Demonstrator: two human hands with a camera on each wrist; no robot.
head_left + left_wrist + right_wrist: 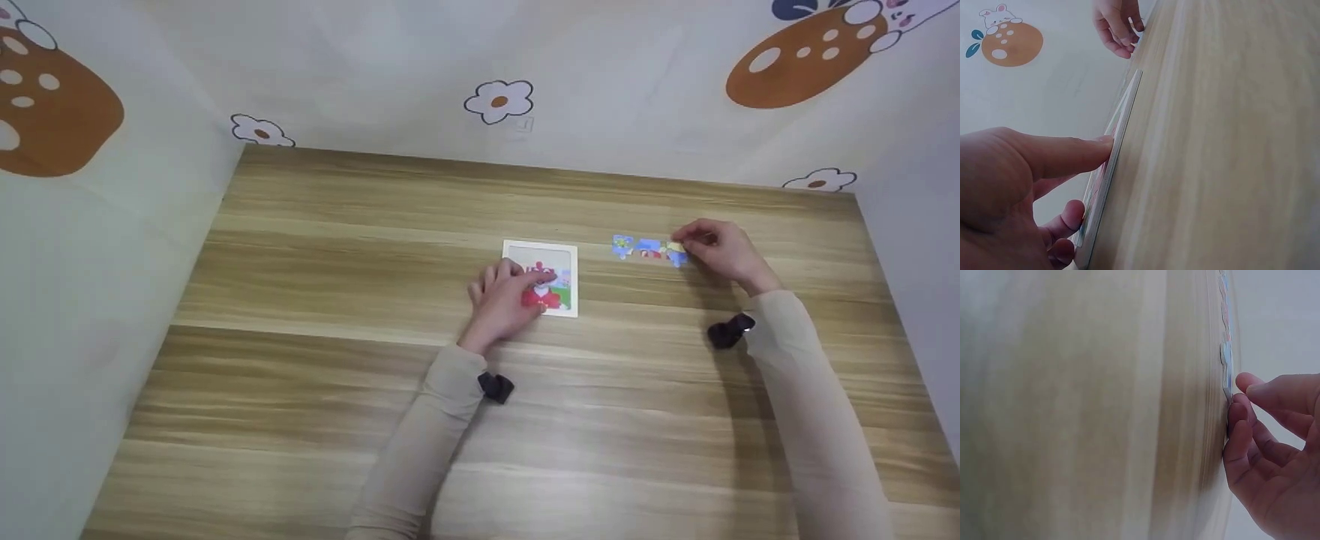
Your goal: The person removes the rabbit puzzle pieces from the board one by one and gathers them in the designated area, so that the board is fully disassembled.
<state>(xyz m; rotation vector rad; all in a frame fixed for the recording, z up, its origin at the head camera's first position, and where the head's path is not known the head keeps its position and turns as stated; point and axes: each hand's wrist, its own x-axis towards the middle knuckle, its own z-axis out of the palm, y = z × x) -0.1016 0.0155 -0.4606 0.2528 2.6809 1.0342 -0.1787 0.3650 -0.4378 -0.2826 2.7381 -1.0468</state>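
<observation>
A small jigsaw puzzle in a white-edged frame (pixel 573 281) lies on the wooden table, with red and green pieces filling its lower part and bare grey backing above. Over its left side rests my left hand (pixel 504 301), index finger stretched across the picture and thumb at the lower edge. To the right, several blue and multicoloured puzzle pieces (pixel 622 244) lie in a row. My right hand (pixel 724 247) has bent fingers right at the end piece (pixel 677 253), which lies flat on the table. Whether thumb and finger pinch that piece I cannot tell.
The wooden tabletop (pixel 315 397) runs back to a pale wall sheet (pixel 390 90) printed with flowers and orange shapes. Pale side walls stand at the left and right. A black wrist device (pixel 495 388) sits at the left sleeve, another (pixel 727 331) at the right.
</observation>
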